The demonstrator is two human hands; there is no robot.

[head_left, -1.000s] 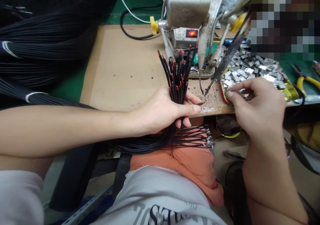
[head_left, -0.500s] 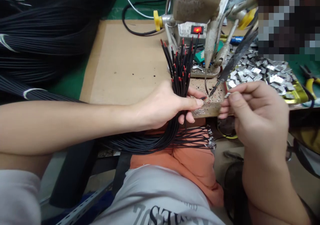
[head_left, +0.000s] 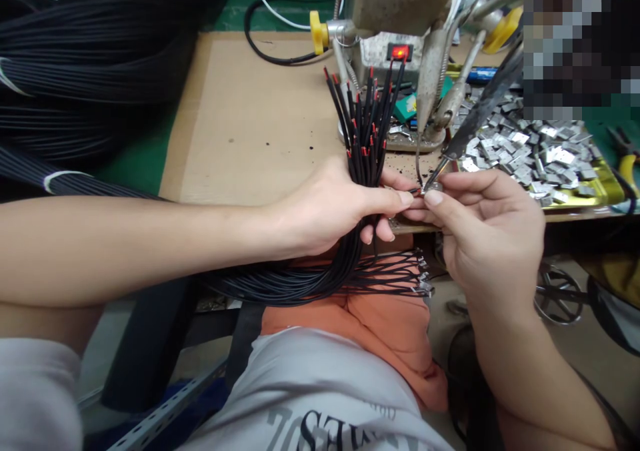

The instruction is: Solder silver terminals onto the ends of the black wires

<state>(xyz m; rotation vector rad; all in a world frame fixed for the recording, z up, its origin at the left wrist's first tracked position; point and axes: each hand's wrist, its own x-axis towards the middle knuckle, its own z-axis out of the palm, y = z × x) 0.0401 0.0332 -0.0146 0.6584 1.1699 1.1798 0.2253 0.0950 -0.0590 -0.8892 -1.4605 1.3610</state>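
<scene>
Head view: my left hand (head_left: 340, 207) is closed around the black wires (head_left: 367, 167) over the bench's (head_left: 240, 117) near edge, one wire end pointing at the iron (head_left: 473, 121). My right hand (head_left: 493, 227) pinches a metal piece (head_left: 436, 187) by its tip. On my shirt (head_left: 280, 377) are dark letters, which I cannot read surely.

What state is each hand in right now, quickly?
Left hand: closed around a bundle of thin black red-tipped cables.
Right hand: closed, thumb and fingers pinching a small shiny silver metal piece, mostly hidden.
</scene>
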